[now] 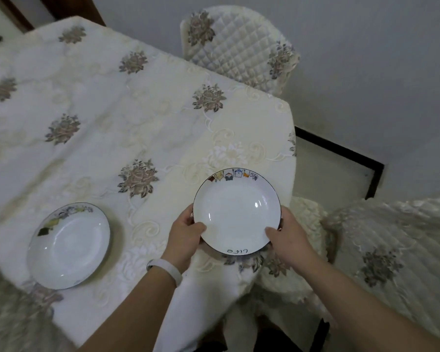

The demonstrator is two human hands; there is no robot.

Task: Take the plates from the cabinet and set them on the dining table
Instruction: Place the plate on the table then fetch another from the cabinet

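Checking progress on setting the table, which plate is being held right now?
The plate with cartoon figures on its rim, near the table's corner, gripped by both hands; the other plate lies untouched.

I see a quilted chair (241,50) beyond the tabletop, another covered chair (381,252) at right, grey floor (366,59).

Dining table (92,102) cut off at left edge, chair (396,250) at right cut off by frame edge, left hand (186,235) and right hand (287,237) fingers hidden beneath held plate (236,212), second plate (69,246) rim motif blurred, illegible.
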